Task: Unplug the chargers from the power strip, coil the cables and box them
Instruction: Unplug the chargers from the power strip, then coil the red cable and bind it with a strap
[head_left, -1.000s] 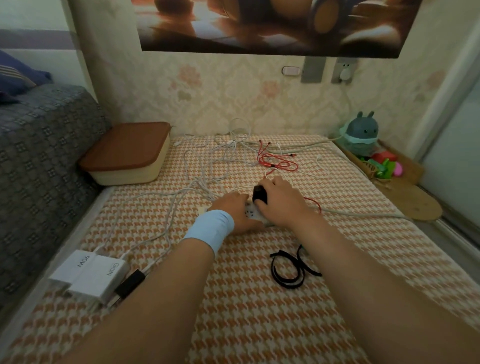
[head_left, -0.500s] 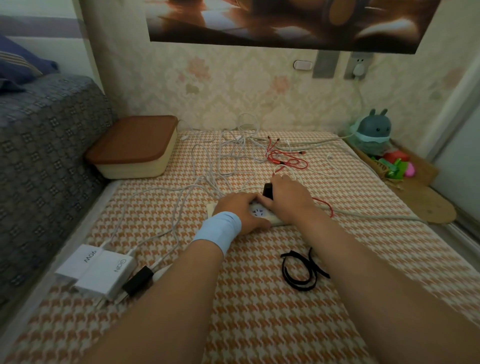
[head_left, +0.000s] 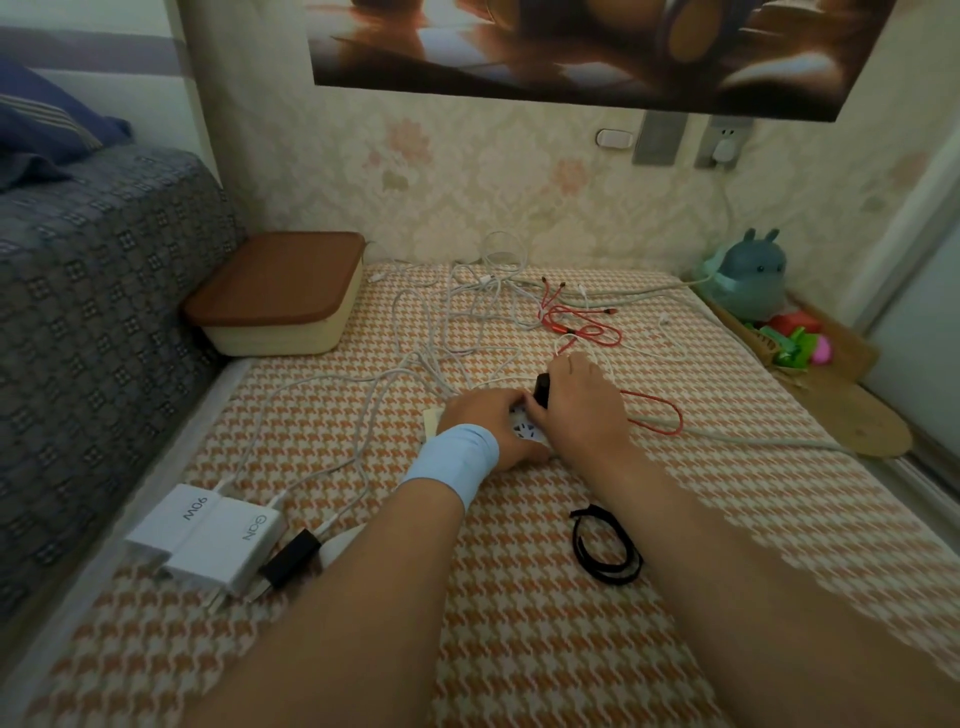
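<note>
White power strip (head_left: 522, 430) lies flat mid-mat (head_left: 519, 639), with a black charger (head_left: 541, 389) upright at its far end. Two white chargers (head_left: 208, 535) lie unplugged near left. White cables (head_left: 457, 317) and a red cable (head_left: 584, 327) sprawl tangled beyond, and the brown-lidded box (head_left: 280, 296) sits closed far left.

Bed (head_left: 519, 649) under orange-and-white houndstooth cover, flat, carries everything. Power strip (head_left: 522, 431), white, lies mid-cover. Beyond strip, toward wall: loose tangle of white cables (head_left: 467, 312), red cable (head_left: 582, 327) looped among them, one red loop running back just right of strip. Far left beyond strip: cream box (head_left: 280, 296), brown lid on. Near left of strip: two white chargers (head_left: 208, 535) side by side, black adaptor (head_left: 290, 558) touching them. Near right of strip: black strap (head_left: 605, 545), coiled. Grey cord (head_left: 727, 439) trails right from strip.
</note>
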